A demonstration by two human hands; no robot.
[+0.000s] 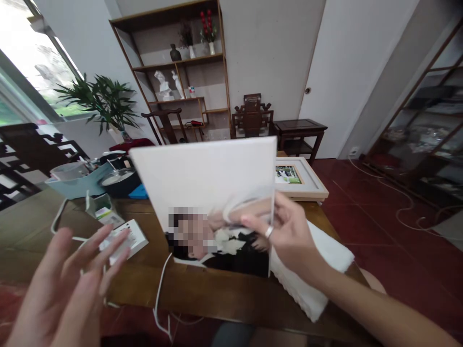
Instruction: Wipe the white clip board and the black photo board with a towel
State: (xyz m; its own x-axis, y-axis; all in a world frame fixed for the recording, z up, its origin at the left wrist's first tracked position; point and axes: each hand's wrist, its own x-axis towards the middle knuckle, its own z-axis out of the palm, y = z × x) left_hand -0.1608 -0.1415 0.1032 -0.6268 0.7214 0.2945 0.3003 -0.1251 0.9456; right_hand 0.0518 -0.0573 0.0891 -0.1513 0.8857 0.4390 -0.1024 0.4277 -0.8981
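Observation:
My right hand (289,236), with a ring on one finger, grips a photo panel (206,173) by its right edge. The panel is held up over the table, its printed face toward me. It shows a person in dark clothes at the bottom, below a pale background. At the lower left, my left hand (72,284) is raised with its fingers spread and holds nothing. Beyond those fingers lies a small white box (139,236) on the table. A white cloth (318,270) lies partly behind my right forearm.
On the wooden table (217,294) stand a light blue bin (72,188), a dark round pot (119,180) and an open carton (104,209). A framed picture (307,173) lies at the back right. A white cable (159,294) hangs over the front edge.

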